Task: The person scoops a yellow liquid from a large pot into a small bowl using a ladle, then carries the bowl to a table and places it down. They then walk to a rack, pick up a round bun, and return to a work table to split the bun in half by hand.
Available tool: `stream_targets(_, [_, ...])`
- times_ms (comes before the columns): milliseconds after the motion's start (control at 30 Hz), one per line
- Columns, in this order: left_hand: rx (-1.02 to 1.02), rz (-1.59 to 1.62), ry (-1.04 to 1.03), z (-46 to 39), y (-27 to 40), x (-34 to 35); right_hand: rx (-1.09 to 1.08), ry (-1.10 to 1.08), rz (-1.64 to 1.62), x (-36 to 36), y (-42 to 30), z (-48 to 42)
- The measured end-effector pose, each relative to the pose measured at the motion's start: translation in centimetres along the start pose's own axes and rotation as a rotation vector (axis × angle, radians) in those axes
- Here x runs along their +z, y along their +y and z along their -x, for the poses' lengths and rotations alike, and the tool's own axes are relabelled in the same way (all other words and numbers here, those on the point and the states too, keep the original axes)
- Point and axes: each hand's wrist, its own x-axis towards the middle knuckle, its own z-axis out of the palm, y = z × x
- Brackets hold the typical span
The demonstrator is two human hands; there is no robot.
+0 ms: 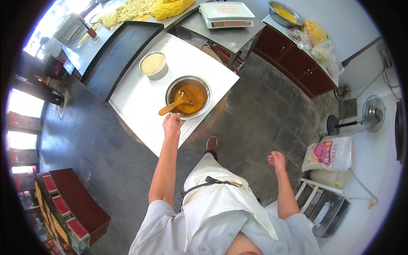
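Note:
My left hand grips the near rim of a round metal bowl. Amber liquid with specks fills part of the bowl, and a wooden-handled brush rests in it, its handle leaning over the rim toward my hand. The bowl is at the white tabletop; whether it is lifted off I cannot tell. Beyond it to the left stands a smaller metal bowl full of pale grains. Out to my right, over the floor, my right hand hangs with curled fingers; nothing shows in it.
A black baking tray borders the white table. Yellow dough lies on the far worktop, near a digital scale. To the right are a brown cabinet, a floor fan and a printed sack. A dark red counter stands left.

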Motion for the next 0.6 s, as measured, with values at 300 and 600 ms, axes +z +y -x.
stream_targets(300, [-0.018,-0.004,0.142,-6.1,-1.0,6.3,-0.003,-0.061,0.083,6.9,-8.6,-4.3])
stream_targets(600, [0.012,0.083,0.265,-7.0,-2.3,9.3,-0.740,-0.895,-0.370,20.4,-40.7,-6.6])
